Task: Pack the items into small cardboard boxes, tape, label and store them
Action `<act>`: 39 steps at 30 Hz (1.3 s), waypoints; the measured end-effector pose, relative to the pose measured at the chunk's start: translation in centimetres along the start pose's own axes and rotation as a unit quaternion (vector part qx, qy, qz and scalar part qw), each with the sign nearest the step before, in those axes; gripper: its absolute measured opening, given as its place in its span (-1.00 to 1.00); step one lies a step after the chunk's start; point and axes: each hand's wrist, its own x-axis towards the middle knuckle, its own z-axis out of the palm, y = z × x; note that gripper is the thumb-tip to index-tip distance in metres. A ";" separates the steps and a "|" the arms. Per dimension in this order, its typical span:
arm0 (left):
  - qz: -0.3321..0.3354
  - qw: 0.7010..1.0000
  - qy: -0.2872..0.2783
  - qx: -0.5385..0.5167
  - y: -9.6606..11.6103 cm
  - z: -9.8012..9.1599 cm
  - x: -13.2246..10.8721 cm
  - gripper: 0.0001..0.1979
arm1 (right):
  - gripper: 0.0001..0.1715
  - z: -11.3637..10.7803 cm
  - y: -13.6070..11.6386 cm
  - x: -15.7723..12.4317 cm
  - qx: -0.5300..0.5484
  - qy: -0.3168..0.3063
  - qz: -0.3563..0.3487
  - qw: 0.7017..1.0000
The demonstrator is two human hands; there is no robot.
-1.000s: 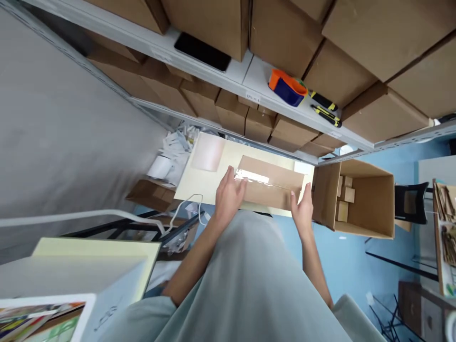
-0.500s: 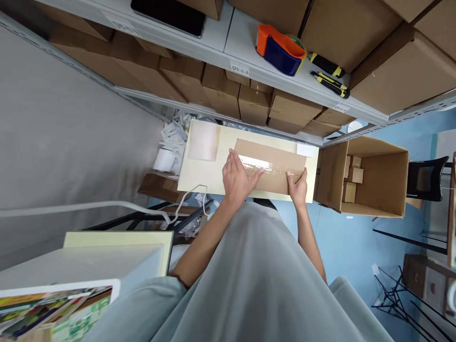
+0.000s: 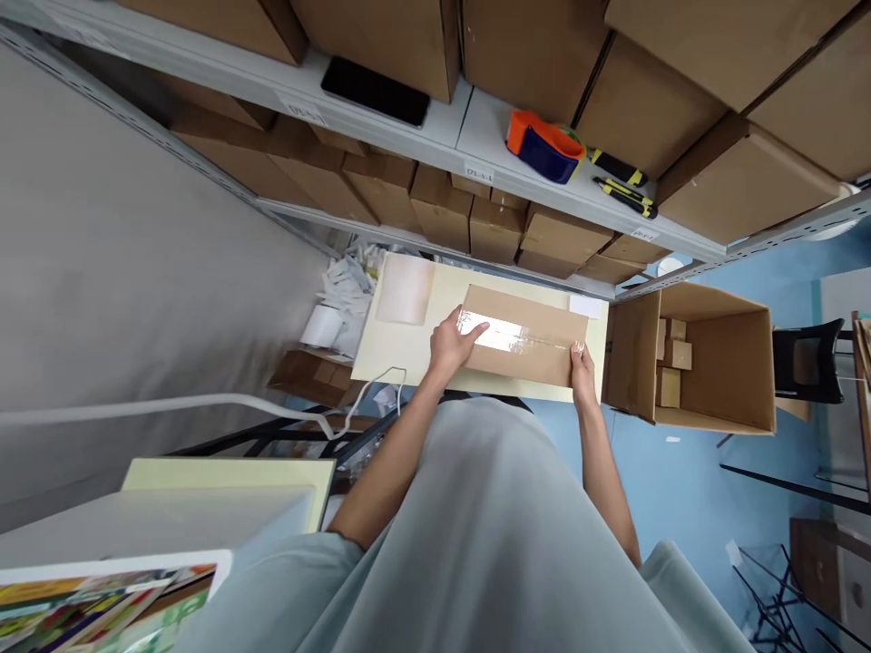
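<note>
Between my hands is a flat brown cardboard box [image 3: 537,328] with a strip of shiny clear tape along its top. My left hand [image 3: 452,346] grips its left end, thumb on the top face and fingers round the edge. At the right end my right hand [image 3: 582,370] holds the box with its thumb near the tape's end. The box is over the pale yellow table [image 3: 401,349]; whether it rests on it I cannot tell. A pale sheet [image 3: 406,290] lies left of the box, and a small white paper [image 3: 586,307] lies beyond its right end.
Above the table runs a grey shelf [image 3: 476,136] with an orange and blue tape dispenser [image 3: 544,150], two cutters [image 3: 622,181], a black phone [image 3: 376,91] and cardboard boxes. To the right stands a large open carton [image 3: 728,354] with small boxes inside. A white cable [image 3: 238,399] crosses at left.
My left hand has gone from lying flat on the box's top to gripping its left end. My right hand has shifted to the right end. The whole view has tilted up slightly.
</note>
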 end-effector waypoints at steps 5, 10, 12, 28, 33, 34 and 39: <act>0.052 0.995 0.039 -0.072 1.6 -2.3 -1.2 -0.38 | -0.18 0.2 -3.2 -0.9 0.044 0.009 0.002 0.999; 0.167 0.974 0.115 -0.097 1.4 -5.9 -2.4 -0.34 | -0.33 -0.6 -6.7 -2.1 -0.038 0.011 -0.149 0.988; 0.154 0.975 0.135 -0.081 -0.3 -6.0 -2.6 -0.33 | -0.41 -0.6 -6.1 -2.5 -0.100 0.033 -0.183 0.977; -0.077 0.983 -0.035 -0.161 -17.6 3.3 -2.1 -0.58 | -0.28 -1.3 12.5 -2.4 -0.097 -0.035 0.075 0.992; -0.057 0.988 0.003 -0.146 -14.6 1.9 3.4 -0.56 | -0.09 -0.9 9.7 3.2 -0.070 0.012 0.068 0.995; -0.048 0.988 0.004 -0.145 -13.5 1.8 4.6 -0.56 | -0.07 -0.4 8.7 4.2 -0.062 0.008 0.064 0.996; -0.014 0.990 -0.013 -0.138 -8.7 1.1 7.2 -0.63 | 0.02 2.2 3.8 6.4 -0.031 -0.041 0.052 0.997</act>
